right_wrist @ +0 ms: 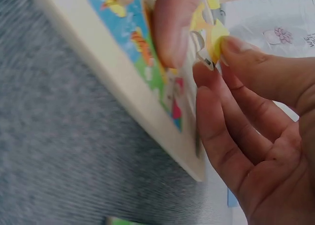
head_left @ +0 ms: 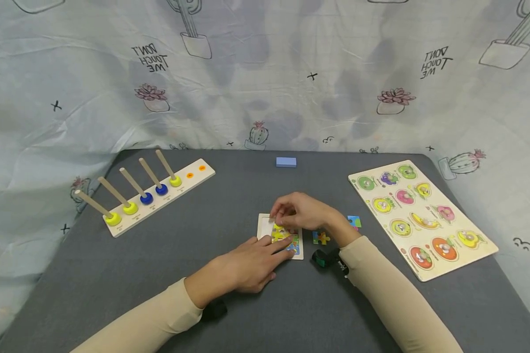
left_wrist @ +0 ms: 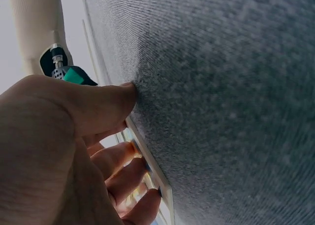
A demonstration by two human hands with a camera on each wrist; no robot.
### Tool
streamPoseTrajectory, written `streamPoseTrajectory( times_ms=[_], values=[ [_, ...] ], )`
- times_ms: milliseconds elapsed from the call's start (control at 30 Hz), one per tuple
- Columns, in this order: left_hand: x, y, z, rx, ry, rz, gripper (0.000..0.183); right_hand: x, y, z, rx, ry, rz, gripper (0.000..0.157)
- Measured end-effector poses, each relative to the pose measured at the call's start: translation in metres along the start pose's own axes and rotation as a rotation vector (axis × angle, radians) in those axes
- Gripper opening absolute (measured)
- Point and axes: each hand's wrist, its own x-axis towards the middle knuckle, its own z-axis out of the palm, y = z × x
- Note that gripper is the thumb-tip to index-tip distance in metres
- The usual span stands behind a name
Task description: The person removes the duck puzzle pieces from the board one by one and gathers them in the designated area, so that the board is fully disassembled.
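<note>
A small wooden jigsaw tray lies on the dark table, partly filled with colourful pieces, its upper left showing bare board. My right hand is over the tray's upper part. Between its thumb and fingers it pinches a yellow puzzle piece, held at a tilt close over the board in the right wrist view. From the lower left my left hand reaches across the tray, its extended fingers resting on the assembled pieces. Loose puzzle pieces lie right of the tray, some partly hidden by the right arm.
A pegboard with upright sticks and yellow and blue rings stands at the left. On the right lies a fruit puzzle board. A blue block sits near the back edge, before a printed cloth.
</note>
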Motion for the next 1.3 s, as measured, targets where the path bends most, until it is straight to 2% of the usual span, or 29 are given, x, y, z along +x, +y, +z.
streamPoseTrajectory(
  times_ms=[200, 500, 767, 1300],
  values=[
    [0.000, 0.001, 0.000, -0.022, -0.004, -0.004, 0.060, -0.005, -0.004, -0.005, 0.000, 0.050, 0.001, 0.018],
    [0.001, -0.001, 0.001, -0.040, 0.015, -0.002, 0.061, -0.020, -0.009, -0.017, -0.012, 0.074, -0.039, 0.021],
    [0.002, -0.001, 0.000, -0.052, 0.008, -0.008, 0.061, -0.038, -0.014, -0.030, 0.000, 0.087, 0.010, 0.021],
    [0.000, -0.003, 0.003, -0.061, 0.036, 0.006, 0.059, -0.065, -0.014, -0.038, -0.038, 0.133, 0.016, 0.018]
  ],
)
